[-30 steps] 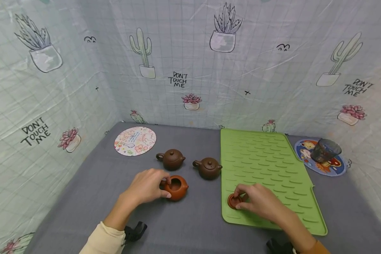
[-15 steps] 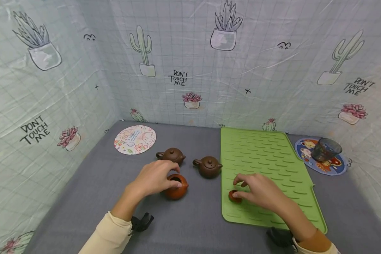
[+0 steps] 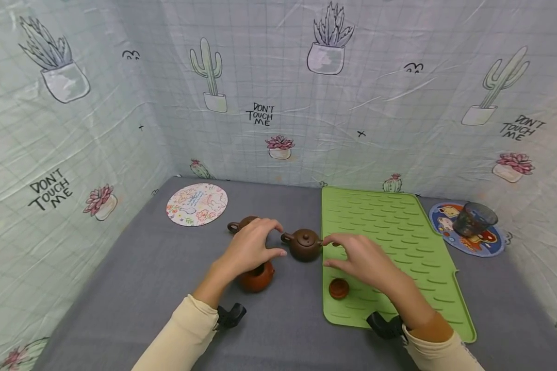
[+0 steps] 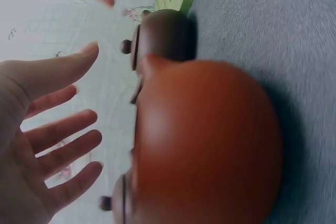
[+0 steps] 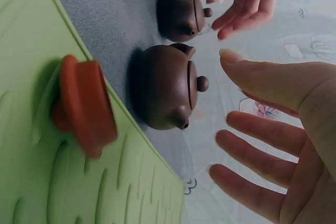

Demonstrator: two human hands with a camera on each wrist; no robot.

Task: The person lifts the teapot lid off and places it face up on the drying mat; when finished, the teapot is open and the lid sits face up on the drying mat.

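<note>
My left hand [image 3: 249, 247] hovers over the lidless orange-red teapot [image 3: 256, 280], fingers and thumb spread with nothing between them. Its fingertips point toward the handle side of a dark brown lidded teapot [image 3: 305, 245]. On the spout side of that brown pot, my right hand [image 3: 363, 258] is held up, thumb apart from the fingers, holding nothing. The small orange-red lid [image 3: 339, 288] lies upside down on the green mat [image 3: 441, 304], below the right hand. Behind my left hand a second brown teapot [image 3: 247, 223] is partly hidden. Both brown pots keep their lids on in the right wrist view.
A round floral coaster [image 3: 197, 204] lies at the back left of the grey cloth. At the far right a dark clear glass [image 3: 474, 219] stands on a blue patterned coaster [image 3: 492, 248]. A printed curtain [image 3: 278, 93] closes off the back and sides.
My left hand has let go of the orange-red teapot and moved up and right. The right hand has released the lid on the mat and moved forward toward the nearer brown teapot.
</note>
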